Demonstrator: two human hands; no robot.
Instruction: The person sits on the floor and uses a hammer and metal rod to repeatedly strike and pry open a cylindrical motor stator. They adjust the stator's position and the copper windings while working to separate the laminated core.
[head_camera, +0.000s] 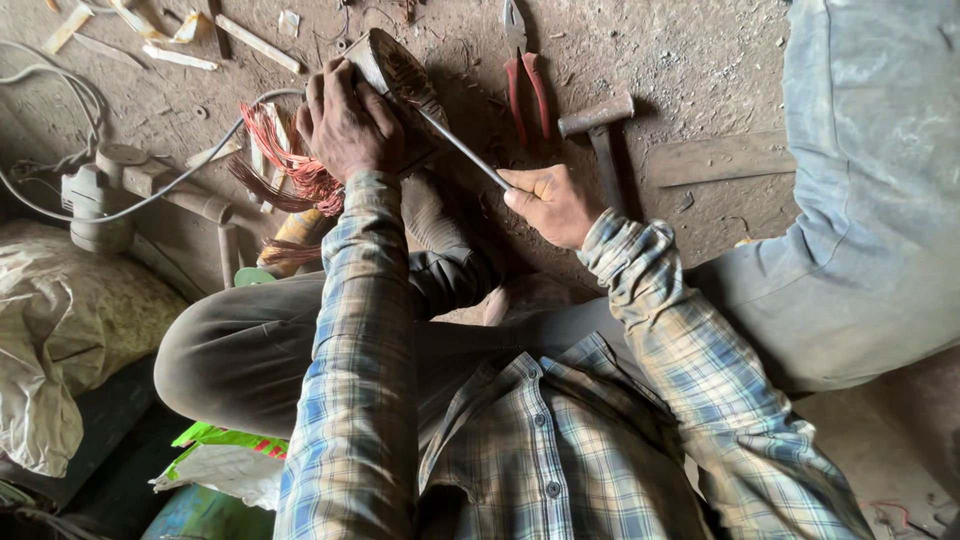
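Observation:
My left hand (345, 125) presses down on a dark round metal motor part (398, 72) lying on the dirt floor. Bundles of reddish copper wire (285, 165) stick out from under and left of that hand. In my right hand (553, 203) I grip a thin metal rod (462, 148), whose far end reaches into the motor part beside my left hand. Both sleeves are checked blue and tan.
Red-handled pliers (527, 90) and a hammer (602, 125) lie just beyond my right hand. An angle grinder (110, 190) with a white cable sits at left. Another person's grey trouser leg (860, 210) fills the right. A sack (60, 330) lies at lower left.

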